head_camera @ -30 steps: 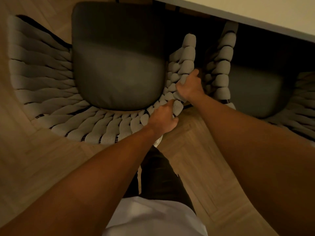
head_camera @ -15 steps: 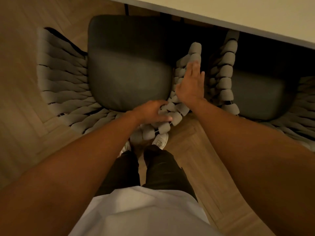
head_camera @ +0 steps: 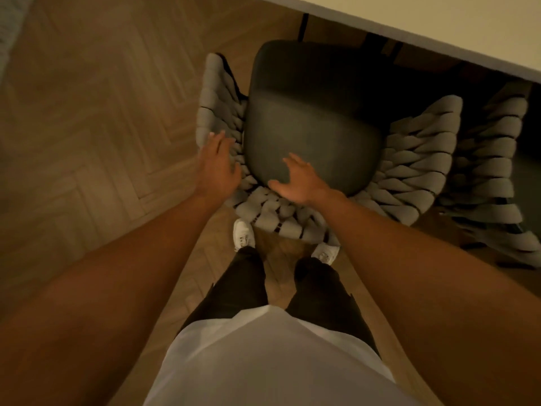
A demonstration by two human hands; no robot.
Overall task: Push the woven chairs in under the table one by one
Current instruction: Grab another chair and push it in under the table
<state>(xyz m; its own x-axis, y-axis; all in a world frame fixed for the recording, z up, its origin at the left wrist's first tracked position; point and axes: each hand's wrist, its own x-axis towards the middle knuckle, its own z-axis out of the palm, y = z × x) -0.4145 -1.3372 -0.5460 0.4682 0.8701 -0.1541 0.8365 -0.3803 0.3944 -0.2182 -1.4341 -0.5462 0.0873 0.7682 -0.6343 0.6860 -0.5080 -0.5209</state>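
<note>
A woven chair (head_camera: 415, 159) with thick grey braided cords and a dark seat cushion (head_camera: 313, 118) stands directly in front of me, its front under the white table's edge (head_camera: 439, 33). My left hand (head_camera: 218, 165) hovers with fingers spread over the chair's left woven side. Over the rear of the cushion and the woven back, my right hand (head_camera: 298, 180) is also spread, holding nothing. A second woven chair (head_camera: 491, 171) stands to the right, further under the table.
Herringbone wood floor (head_camera: 102, 127) stretches to the left. My white shoes (head_camera: 243, 234) stand just behind the chair's back. A dark table leg (head_camera: 303, 26) shows beyond the cushion. A pale rug corner (head_camera: 8, 22) lies at the far top left.
Both hands let go of the chair's right woven side and shifted left, now spread over its left side and back. The view swung so the chair sits centred before me.
</note>
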